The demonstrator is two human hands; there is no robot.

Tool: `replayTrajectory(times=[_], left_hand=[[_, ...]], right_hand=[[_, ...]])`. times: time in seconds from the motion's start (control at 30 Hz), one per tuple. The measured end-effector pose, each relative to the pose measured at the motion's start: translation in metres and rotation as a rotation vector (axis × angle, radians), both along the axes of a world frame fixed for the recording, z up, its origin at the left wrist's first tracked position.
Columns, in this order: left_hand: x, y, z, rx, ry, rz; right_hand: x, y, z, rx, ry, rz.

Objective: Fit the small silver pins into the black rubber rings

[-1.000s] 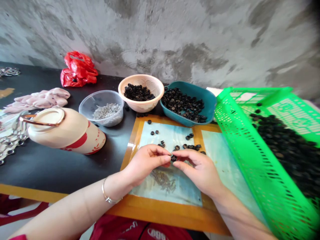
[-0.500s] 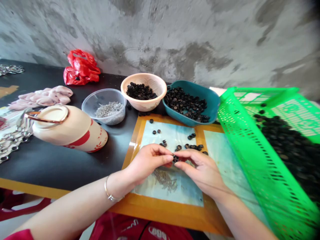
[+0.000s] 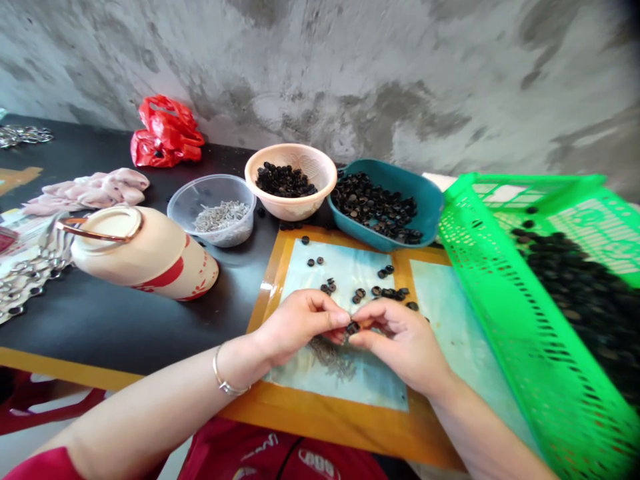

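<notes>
Between the fingertips of both hands is a small round black part (image 3: pixel 353 327), partly covered by the fingers. My left hand (image 3: pixel 305 323) is closed in a pinch at its left side. From the right, my right hand (image 3: pixel 403 340) grips the same part between thumb and forefinger. Below the hands a pile of thin metal pins (image 3: pixel 333 360) lies on a pale blue sheet (image 3: pixel 370 390), partly hidden by my left hand. Several loose black round parts (image 3: pixel 393 293) are scattered on the sheet just beyond my fingers.
Behind stand a clear bowl of metal pins (image 3: pixel 175 210), a pink bowl (image 3: pixel 255 183) and a teal basin (image 3: pixel 430 200), both holding black parts. A green crate (image 3: pixel 490 313) of black parts borders the right. Left are a cream flask (image 3: pixel 150 257), a red bag (image 3: pixel 167 133) and gloves (image 3: pixel 95 190).
The view has shifted slightly. The black part between my fingers shows a little more and appears turned; both hands stay almost in the same place.
</notes>
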State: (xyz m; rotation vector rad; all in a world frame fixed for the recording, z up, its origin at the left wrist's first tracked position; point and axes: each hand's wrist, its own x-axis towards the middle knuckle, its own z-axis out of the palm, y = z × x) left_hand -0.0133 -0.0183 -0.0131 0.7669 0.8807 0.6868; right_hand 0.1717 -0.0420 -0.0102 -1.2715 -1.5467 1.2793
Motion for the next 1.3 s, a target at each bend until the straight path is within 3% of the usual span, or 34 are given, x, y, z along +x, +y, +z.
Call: replayTrajectory(times=[0.2,0.6,0.87,1.1,1.3], left_hand=[[-0.002,-0.001,-0.004,0.001,-0.02,-0.019],[-0.005,-0.002,-0.008,0.102,-0.097,-0.031],[-0.005,-0.002,0.0,0.072,-0.103,-0.032],[0.002,-0.008,-0.004,-0.006,-0.149,0.015],[0.005,-0.012,-0.002,0.108,-0.099,0.1]], right_hand=[[0.003,-0.002,-0.001,0.099,-0.094,0.031],[-0.001,-0.005,-0.006,0.243,-0.064,0.059],[-0.002,-0.002,-0.001,0.487,-0.115,0.141],[0.0,-0.006,-0.003,0.511,-0.084,0.08],[-0.002,-0.004,0.0,0.519,-0.076,0.093]])
